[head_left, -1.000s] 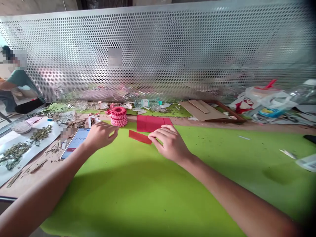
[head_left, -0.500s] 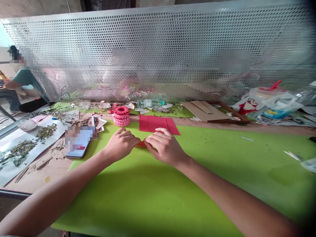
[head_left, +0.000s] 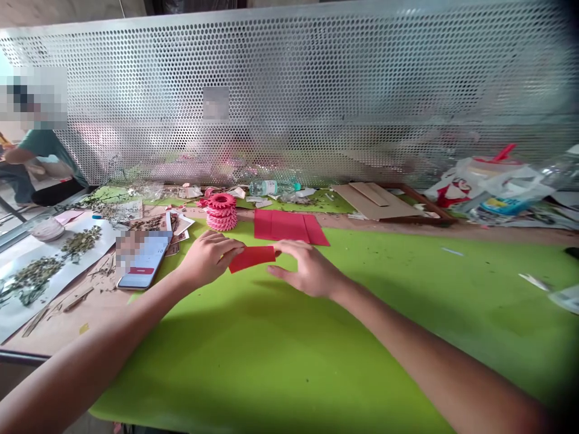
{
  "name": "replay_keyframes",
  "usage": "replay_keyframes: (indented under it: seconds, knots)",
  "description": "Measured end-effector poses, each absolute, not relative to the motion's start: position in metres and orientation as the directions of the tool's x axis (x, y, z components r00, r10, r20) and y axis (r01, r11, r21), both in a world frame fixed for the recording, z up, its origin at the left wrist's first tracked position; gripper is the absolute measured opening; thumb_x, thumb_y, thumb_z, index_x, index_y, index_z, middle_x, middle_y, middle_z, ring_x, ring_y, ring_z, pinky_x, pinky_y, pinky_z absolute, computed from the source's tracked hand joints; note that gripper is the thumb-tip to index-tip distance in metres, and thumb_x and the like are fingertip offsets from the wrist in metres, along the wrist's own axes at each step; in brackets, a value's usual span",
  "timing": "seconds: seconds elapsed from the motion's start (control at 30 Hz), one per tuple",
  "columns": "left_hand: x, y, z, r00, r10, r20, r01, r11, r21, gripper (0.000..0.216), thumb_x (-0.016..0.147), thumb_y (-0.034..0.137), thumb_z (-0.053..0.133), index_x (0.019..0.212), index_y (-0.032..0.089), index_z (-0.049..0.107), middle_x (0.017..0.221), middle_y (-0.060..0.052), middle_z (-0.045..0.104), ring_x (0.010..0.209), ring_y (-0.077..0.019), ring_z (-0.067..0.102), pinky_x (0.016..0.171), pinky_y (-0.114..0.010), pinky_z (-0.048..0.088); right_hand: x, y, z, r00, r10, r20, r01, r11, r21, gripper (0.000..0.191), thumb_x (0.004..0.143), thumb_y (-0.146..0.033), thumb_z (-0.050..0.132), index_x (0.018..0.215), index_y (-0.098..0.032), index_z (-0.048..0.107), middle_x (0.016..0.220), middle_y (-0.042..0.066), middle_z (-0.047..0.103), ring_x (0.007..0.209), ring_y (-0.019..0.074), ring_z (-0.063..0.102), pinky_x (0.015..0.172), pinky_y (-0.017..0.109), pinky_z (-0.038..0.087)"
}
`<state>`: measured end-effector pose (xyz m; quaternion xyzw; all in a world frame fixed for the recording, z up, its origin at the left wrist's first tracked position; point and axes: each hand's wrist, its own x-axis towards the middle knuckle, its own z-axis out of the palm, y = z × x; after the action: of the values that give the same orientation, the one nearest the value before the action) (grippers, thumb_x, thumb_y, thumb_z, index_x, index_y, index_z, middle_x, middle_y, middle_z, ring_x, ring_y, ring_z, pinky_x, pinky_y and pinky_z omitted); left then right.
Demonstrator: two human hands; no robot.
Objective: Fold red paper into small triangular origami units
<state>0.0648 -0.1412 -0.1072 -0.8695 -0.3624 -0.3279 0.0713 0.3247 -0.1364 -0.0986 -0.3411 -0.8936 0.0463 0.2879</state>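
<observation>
A small red paper strip (head_left: 251, 257) is lifted a little above the green mat (head_left: 316, 337), held at both ends. My left hand (head_left: 205, 259) pinches its left end, fingers closed. My right hand (head_left: 307, 268) grips its right end between thumb and fingers. Just behind lie flat red paper sheets (head_left: 287, 226). A stack of folded pink-red paper rosettes (head_left: 221, 211) stands to the left of the sheets.
A phone (head_left: 142, 262) lies left of the mat among scraps. Dried leaves on white paper (head_left: 40, 271) fill the far left. A plastic bottle (head_left: 271, 187), cardboard pieces (head_left: 375, 202) and plastic bags (head_left: 488, 181) line the perforated metal screen (head_left: 316, 90). A person sits at far left.
My left hand came from beside the rosettes to the strip. Both hands met over it on the mat, then raised it; it now shows between them, held at each end.
</observation>
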Motion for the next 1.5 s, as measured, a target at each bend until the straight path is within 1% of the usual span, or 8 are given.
replay_keyframes:
  seconds: [0.17,0.27,0.37,0.47,0.63,1.07,1.3,1.5]
  knots:
    - [0.058,-0.137,-0.095,0.461,0.715,0.526,0.720,-0.648,0.248,0.031,0.098,0.038,0.047,0.110,0.023,0.071,0.101,-0.005,0.076,0.091,-0.0213,0.070,0.085,-0.034,0.050,0.318,-0.139,-0.110,-0.608,0.674,0.420,0.578,0.738,-0.349,0.044,0.098,-0.041,0.048,0.059,-0.019,0.051,0.057,0.002,0.056,0.053,0.0159,0.051,0.056,0.029,0.041]
    - [0.010,-0.110,-0.080,0.284,0.861,0.423,0.845,-0.433,0.315,0.039,0.097,0.042,0.041,0.111,0.023,0.071,0.115,-0.006,0.072,0.096,-0.0233,0.069,0.080,-0.032,0.051,0.323,-0.133,-0.114,-0.610,0.647,0.458,0.609,0.752,-0.252,0.044,0.097,-0.037,0.049,0.057,-0.020,0.044,0.054,0.000,0.048,0.053,0.0151,0.045,0.058,0.029,0.039]
    - [-0.053,-0.080,-0.076,0.069,0.980,0.186,0.935,-0.129,0.330,0.040,0.087,0.051,0.050,0.102,0.023,0.075,0.107,-0.006,0.075,0.087,-0.0256,0.069,0.072,-0.030,0.050,0.326,-0.128,-0.115,-0.629,0.639,0.443,0.624,0.755,-0.203,0.041,0.096,-0.032,0.051,0.057,-0.020,0.044,0.055,-0.001,0.047,0.053,0.0143,0.044,0.061,0.029,0.038]
    - [-0.098,-0.067,-0.085,-0.016,0.998,0.056,0.906,-0.009,0.424,0.045,0.075,0.058,0.059,0.090,0.019,0.076,0.100,-0.009,0.075,0.084,-0.0270,0.068,0.069,-0.030,0.049,0.326,-0.129,-0.114,-0.642,0.628,0.440,0.621,0.763,-0.182,0.041,0.096,-0.028,0.051,0.057,-0.020,0.044,0.054,-0.002,0.046,0.052,0.0134,0.042,0.062,0.028,0.038]
    - [-0.120,-0.076,-0.107,-0.038,0.998,0.042,0.884,0.014,0.467,0.059,0.065,0.072,0.060,0.084,0.019,0.075,0.080,-0.006,0.074,0.072,-0.0258,0.064,0.060,-0.029,0.045,0.322,-0.134,-0.110,-0.658,0.601,0.454,0.605,0.781,-0.155,0.038,0.094,-0.025,0.053,0.057,-0.020,0.045,0.055,-0.002,0.047,0.053,0.0134,0.041,0.062,0.028,0.036]
    - [-0.129,-0.076,-0.116,-0.072,0.997,0.011,0.835,0.054,0.547,0.072,0.056,0.083,0.057,0.080,0.017,0.073,0.072,-0.006,0.069,0.068,-0.0243,0.061,0.054,-0.027,0.040,0.324,-0.134,-0.109,-0.677,0.585,0.447,0.597,0.791,-0.132,0.036,0.095,-0.026,0.053,0.059,-0.019,0.049,0.057,-0.001,0.048,0.055,0.0143,0.044,0.065,0.029,0.037]
    - [-0.125,-0.086,-0.106,-0.028,0.999,-0.040,0.749,0.047,0.661,0.069,0.049,0.075,0.071,0.088,0.018,0.074,0.099,-0.010,0.073,0.097,-0.0308,0.064,0.071,-0.029,0.050,0.326,-0.133,-0.107,-0.682,0.586,0.437,0.599,0.791,-0.124,0.036,0.095,-0.026,0.053,0.059,-0.019,0.049,0.057,-0.002,0.047,0.055,0.0140,0.044,0.065,0.030,0.038]
    - [-0.132,-0.081,-0.111,0.035,0.999,-0.039,0.780,-0.003,0.626,0.064,0.055,0.069,0.072,0.095,0.019,0.075,0.102,-0.009,0.072,0.095,-0.0301,0.065,0.072,-0.031,0.051,0.326,-0.133,-0.106,-0.691,0.566,0.451,0.588,0.802,-0.105,0.037,0.094,-0.025,0.053,0.059,-0.019,0.047,0.055,-0.003,0.046,0.053,0.0133,0.040,0.065,0.029,0.038]
